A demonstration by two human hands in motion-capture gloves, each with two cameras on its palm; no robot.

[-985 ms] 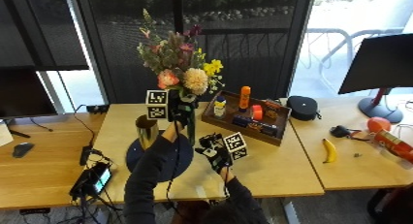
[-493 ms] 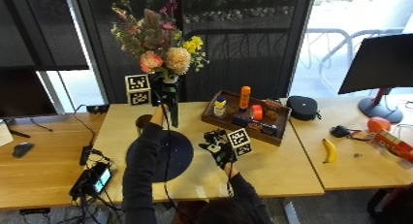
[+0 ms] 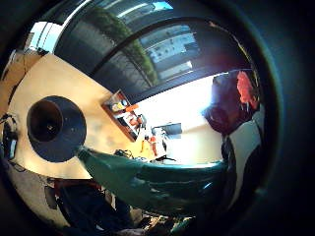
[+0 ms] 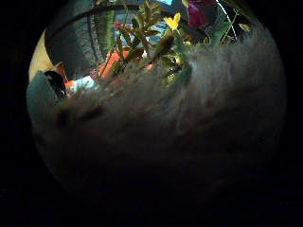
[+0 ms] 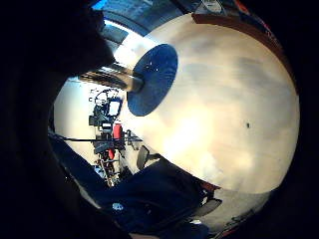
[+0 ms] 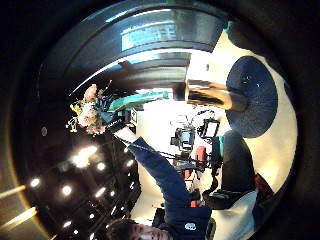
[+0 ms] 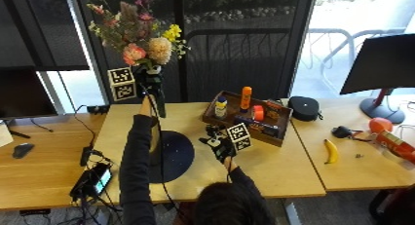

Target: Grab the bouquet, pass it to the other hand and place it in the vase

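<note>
Bouquet (image 7: 139,37) in left grip (image 7: 150,78), raised above vase (image 7: 156,147)

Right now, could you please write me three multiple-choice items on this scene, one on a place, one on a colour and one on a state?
1. Where is the bouquet?
A. Lying on the table
B. Raised above the table
C. In the wooden tray

2. What colour is the round mat?
A. Dark blue
B. Red
C. White

3. What is the left hand doing?
A. Resting flat on the table
B. Holding a banana
C. Holding the bouquet

Answers: 1 B, the flowers stand high before the window. 2 A, the outside view shows it dark blue. 3 C, it holds the stems aloft.
</note>
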